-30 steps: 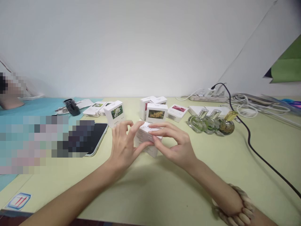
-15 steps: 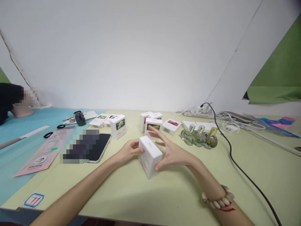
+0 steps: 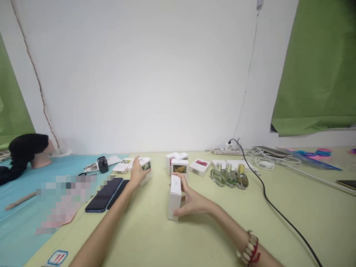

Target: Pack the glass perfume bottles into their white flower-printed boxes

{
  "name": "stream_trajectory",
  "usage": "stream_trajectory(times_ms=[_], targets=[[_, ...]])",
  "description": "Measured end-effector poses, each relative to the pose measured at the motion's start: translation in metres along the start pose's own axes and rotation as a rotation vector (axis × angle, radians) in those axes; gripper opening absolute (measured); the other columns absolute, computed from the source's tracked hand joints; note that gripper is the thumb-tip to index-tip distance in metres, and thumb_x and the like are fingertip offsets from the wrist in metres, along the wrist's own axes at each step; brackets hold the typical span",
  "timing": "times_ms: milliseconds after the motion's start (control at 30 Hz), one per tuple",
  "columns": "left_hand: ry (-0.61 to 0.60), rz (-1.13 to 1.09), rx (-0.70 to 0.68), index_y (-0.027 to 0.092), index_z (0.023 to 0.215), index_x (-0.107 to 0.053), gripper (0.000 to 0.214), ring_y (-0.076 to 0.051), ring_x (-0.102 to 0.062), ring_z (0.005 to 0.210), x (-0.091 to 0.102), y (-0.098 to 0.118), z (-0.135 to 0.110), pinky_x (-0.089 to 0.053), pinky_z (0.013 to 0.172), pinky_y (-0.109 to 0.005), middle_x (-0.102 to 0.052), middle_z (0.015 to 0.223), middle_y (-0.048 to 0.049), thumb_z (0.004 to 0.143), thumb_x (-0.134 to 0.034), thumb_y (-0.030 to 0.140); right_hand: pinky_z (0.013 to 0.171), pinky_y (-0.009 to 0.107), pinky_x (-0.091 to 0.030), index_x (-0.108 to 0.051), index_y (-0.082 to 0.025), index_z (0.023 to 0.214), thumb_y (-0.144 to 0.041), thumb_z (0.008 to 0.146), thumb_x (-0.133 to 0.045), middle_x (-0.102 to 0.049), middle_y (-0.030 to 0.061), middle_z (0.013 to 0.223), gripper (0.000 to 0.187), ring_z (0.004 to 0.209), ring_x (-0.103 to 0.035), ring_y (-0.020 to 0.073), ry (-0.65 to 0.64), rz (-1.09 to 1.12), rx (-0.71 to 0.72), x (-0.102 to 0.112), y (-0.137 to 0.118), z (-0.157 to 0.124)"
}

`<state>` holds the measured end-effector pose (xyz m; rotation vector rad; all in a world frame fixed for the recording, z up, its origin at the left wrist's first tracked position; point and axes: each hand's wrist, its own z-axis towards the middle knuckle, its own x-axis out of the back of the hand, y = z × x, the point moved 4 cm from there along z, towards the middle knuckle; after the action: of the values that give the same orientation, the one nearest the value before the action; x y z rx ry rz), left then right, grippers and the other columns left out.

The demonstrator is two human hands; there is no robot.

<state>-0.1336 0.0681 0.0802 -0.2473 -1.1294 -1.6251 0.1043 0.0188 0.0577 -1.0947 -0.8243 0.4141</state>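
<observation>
My right hand (image 3: 194,200) grips an upright white box (image 3: 174,202) by its right side, with the thumb low and the fingers near its top. My left hand (image 3: 137,172) is spread at another white box (image 3: 147,172) with a white flower picture, partly hiding it. Its thumb and fingers are apart, and firm contact with that box cannot be made out. Just behind the held box stands a white box with a yellow flower picture (image 3: 180,168). Two flat white boxes, one of them with a green picture (image 3: 121,166), lie beyond my left hand.
Three glass bottles (image 3: 229,176) and a flat pink-flower box (image 3: 200,167) are right of centre. A black cable (image 3: 267,193) crosses the right side. Phones (image 3: 104,195), a dark jar (image 3: 102,164) and a mannequin head (image 3: 40,155) are at left.
My left hand has let go of the centre box and moved left and away to the flower box. My right hand keeps the centre box, now turned and upright. The view has shifted.
</observation>
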Motion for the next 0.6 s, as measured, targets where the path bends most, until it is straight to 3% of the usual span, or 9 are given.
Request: stream_trajectory(times_ms=[67, 133, 267, 367, 500, 600], targets=[[-0.072, -0.013, -0.010, 0.016, 0.119, -0.040, 0.057, -0.022, -0.053, 0.100, -0.008, -0.002, 0.002, -0.041, 0.084, -0.032, -0.056, 0.103, -0.0091, 0.067, -0.062, 0.023, 0.083, 0.034, -0.045, -0.010, -0.028, 0.129, -0.023, 0.053, -0.076, -0.040, 0.0090, 0.116, 0.101, 0.109, -0.043, 0.0217, 0.017, 0.015, 0.011, 0.002, 0.003, -0.002], [-0.077, -0.004, -0.028, 0.018, 0.115, -0.043, 0.051, -0.022, -0.055, 0.096, -0.007, 0.001, -0.007, -0.042, 0.082, -0.031, -0.056, 0.100, -0.0074, 0.067, -0.059, 0.022, 0.083, 0.034, -0.044, -0.012, -0.027, 0.129, -0.025, 0.053, -0.076, -0.042, 0.0082, 0.114, 0.099, 0.106, -0.045, 0.0211, 0.133, -0.024, 0.024, 0.006, 0.010, -0.001], [-0.048, 0.005, -0.055, 0.020, 0.128, -0.031, 0.070, -0.025, -0.052, 0.101, 0.005, 0.022, -0.045, -0.043, 0.080, -0.036, -0.042, 0.117, -0.0122, 0.065, -0.060, 0.027, 0.089, 0.041, -0.039, -0.015, -0.026, 0.127, -0.031, 0.051, -0.075, -0.039, 0.0087, 0.119, 0.096, 0.108, -0.044, 0.0246, 0.550, -0.293, -0.034, 0.018, 0.026, 0.004], [-0.061, -0.107, -0.135, 0.018, 0.131, -0.025, 0.076, -0.030, -0.049, 0.107, 0.010, 0.040, -0.064, -0.042, 0.083, -0.041, -0.036, 0.122, -0.0152, 0.066, -0.061, 0.035, 0.085, 0.047, -0.040, -0.015, -0.027, 0.127, -0.042, 0.049, -0.074, -0.035, 0.0106, 0.124, 0.099, 0.115, -0.038, 0.0321, 0.754, -0.489, -0.172, 0.024, 0.033, 0.009], [-0.007, -0.209, -0.138, 0.016, 0.133, -0.014, 0.097, -0.033, -0.028, 0.125, 0.003, 0.035, -0.059, -0.031, 0.097, -0.047, -0.028, 0.131, -0.0183, 0.058, -0.068, 0.049, 0.083, 0.047, -0.043, -0.019, -0.024, 0.125, -0.041, 0.052, -0.073, -0.032, 0.0123, 0.124, 0.092, 0.113, -0.039, 0.0330, 0.830, -0.589, -0.165, 0.033, 0.036, 0.018], [-0.120, -0.389, -0.110, 0.018, 0.133, -0.008, 0.098, -0.029, -0.032, 0.125, -0.016, 0.023, -0.054, -0.032, 0.097, -0.043, -0.030, 0.132, -0.0183, 0.061, -0.067, 0.047, 0.084, 0.044, -0.044, -0.022, -0.022, 0.123, -0.029, 0.059, -0.069, -0.031, 0.0125, 0.122, 0.081, 0.112, -0.040, 0.0298, 0.826, -0.597, -0.082, 0.041, 0.045, 0.024]])
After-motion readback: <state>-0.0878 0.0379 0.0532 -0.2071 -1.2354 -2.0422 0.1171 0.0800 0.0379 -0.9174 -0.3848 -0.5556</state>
